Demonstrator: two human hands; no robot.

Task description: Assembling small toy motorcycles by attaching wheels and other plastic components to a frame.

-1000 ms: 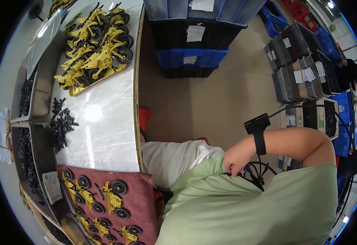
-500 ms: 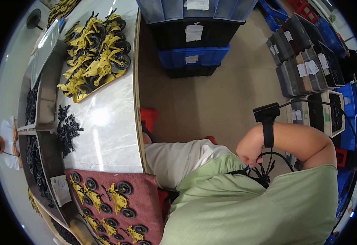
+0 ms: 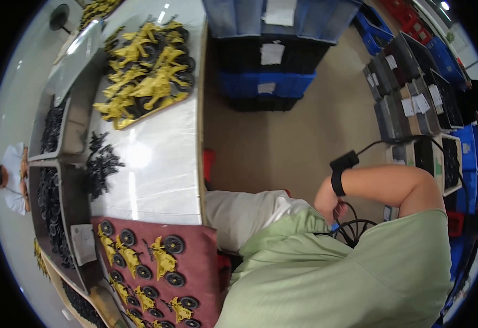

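My right hand (image 3: 331, 199) is at the waist of my green shirt, its fingers curled closed around a black cable (image 3: 350, 225). More of the cable loops beside the hand, and a small blue piece shows just under the fingers. A black strap with a small device (image 3: 344, 160) is round that wrist, and a lead runs from it to the right. My left hand is out of the picture. Nearest my lap, a maroon cloth (image 3: 192, 240) holds several yellow toy motorcycles (image 3: 165, 261) with black wheels, laid on their sides.
On the white table (image 3: 157, 188) lie a heap of yellow motorcycles (image 3: 151, 79) on a tray and a pile of small black parts (image 3: 101, 164). Grey bins (image 3: 73, 218) of black parts line its left side. Stacked crates (image 3: 274, 54) stand on the floor; a person (image 3: 13, 177) is beyond the table.
The whole view has shifted slightly, with the table and crates moving right. My right hand has turned at the wrist by the cables, and the strapped device has tilted.
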